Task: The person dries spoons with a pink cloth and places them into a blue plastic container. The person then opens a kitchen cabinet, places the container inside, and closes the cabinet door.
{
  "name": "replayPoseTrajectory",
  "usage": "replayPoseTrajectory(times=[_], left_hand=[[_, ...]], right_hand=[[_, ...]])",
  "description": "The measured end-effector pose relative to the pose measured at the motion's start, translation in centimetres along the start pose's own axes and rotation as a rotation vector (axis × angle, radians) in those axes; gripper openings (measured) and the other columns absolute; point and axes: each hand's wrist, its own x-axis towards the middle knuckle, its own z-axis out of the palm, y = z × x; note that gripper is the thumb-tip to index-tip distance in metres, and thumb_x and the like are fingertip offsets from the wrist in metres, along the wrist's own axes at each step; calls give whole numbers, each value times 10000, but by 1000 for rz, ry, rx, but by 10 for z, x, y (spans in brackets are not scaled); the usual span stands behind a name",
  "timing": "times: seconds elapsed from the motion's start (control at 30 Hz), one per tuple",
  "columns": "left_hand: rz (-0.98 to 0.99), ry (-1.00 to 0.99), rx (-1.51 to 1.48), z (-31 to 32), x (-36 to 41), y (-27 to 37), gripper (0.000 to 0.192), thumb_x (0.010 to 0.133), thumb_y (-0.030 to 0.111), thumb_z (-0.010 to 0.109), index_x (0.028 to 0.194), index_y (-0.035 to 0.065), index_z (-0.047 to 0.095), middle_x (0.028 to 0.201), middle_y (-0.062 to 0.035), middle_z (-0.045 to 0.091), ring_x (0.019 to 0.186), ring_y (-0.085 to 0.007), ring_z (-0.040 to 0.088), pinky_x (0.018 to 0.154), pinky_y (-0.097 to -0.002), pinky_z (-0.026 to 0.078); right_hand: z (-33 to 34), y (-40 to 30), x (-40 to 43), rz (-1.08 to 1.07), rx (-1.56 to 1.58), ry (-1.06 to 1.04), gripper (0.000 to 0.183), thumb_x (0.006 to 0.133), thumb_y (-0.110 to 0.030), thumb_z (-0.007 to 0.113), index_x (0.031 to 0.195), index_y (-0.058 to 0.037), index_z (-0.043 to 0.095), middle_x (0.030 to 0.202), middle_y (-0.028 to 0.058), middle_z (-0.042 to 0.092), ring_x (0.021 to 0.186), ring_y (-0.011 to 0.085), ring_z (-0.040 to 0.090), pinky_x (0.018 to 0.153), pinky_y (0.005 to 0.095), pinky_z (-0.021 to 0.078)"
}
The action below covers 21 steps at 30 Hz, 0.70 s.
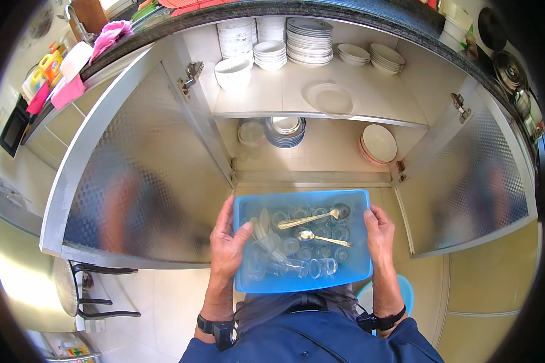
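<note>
Both my hands carry a blue plastic bin (pixel 250 199) close in front of my body. My left hand (pixel 227 242) grips its left side, thumb over the rim. On the opposite side, my right hand (pixel 380 233) clasps the rim near the far corner. Inside the bin are several small clear glasses (pixel 322 267). Across them lie a gold-handled spoon (pixel 306 220) and a smaller spoon (pixel 324 238). Pale, elongated pieces (pixel 265 233) fill the bin's left part; what they are is unclear.
Beyond the bin stands a cabinet with its left door (pixel 141 181) and right door (pixel 472 181) swung wide. Its upper shelf (pixel 263 100) bears stacked plates (pixel 309 43) and bowls (pixel 233 75). Below are more bowls (pixel 379 143). A blue basin (pixel 406 295) sits by my right forearm.
</note>
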Motion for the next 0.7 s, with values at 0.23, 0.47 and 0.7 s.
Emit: replayPoseTrajectory(times=[0.23, 0.47, 0.7], left_hand=[[18, -9, 30, 0, 1, 1, 677, 914, 13, 634, 1497, -88, 304, 1493, -197, 427, 1367, -252, 426, 1146, -350, 311], [16, -1, 16, 2, 0, 2, 682, 915, 16, 638, 1500, -85, 302, 1496, -202, 424, 1373, -255, 422, 1148, -350, 307], [-4, 11, -11, 3, 0, 1, 685, 914, 14, 641, 1502, -80, 303, 1501, -202, 420, 1374, -254, 422, 1147, -345, 308]], right_hand=[[-2, 5, 1, -15, -2, -2, 347, 949, -227, 621, 1158, 47, 658, 1004, 50, 683, 898, 110, 591, 826, 274, 480], [-2, 4, 0, 8, 21, 0, 354, 946, -234, 627, 1160, 46, 659, 1016, 52, 684, 906, 112, 590, 830, 271, 479], [-3, 5, 0, 0, -7, 0, 355, 945, -232, 628, 1164, 47, 658, 1017, 56, 687, 906, 113, 590, 831, 268, 480]])
